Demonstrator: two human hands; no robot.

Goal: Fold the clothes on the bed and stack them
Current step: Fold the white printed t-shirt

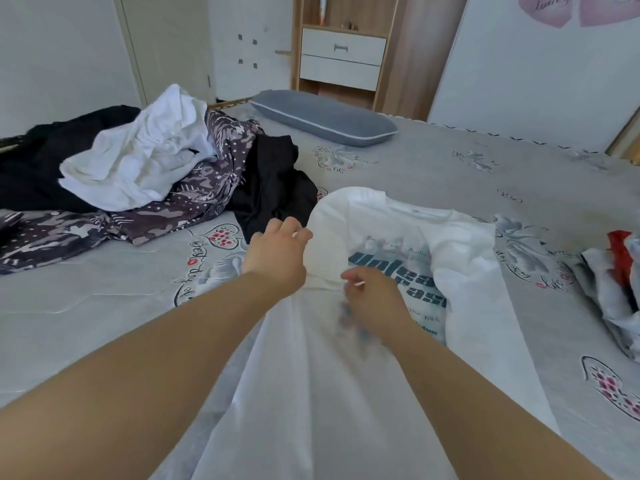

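Left hand pinching the folded-in edge of the white T-shirt; right hand curled on the print, blurred, grip uncertain. Both arms reaching forward over the bed. Risk: fold slipping askew if pulled unevenly. Unfolded pile near, left.

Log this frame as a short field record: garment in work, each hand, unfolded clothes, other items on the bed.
garment in work: white printed T-shirt, spread on bed
left hand: pinches the shirt's left edge
right hand: grips the shirt's middle
unfolded pile: white, patterned, black clothes, far left
other: grey pillow far end; clothes at right edge
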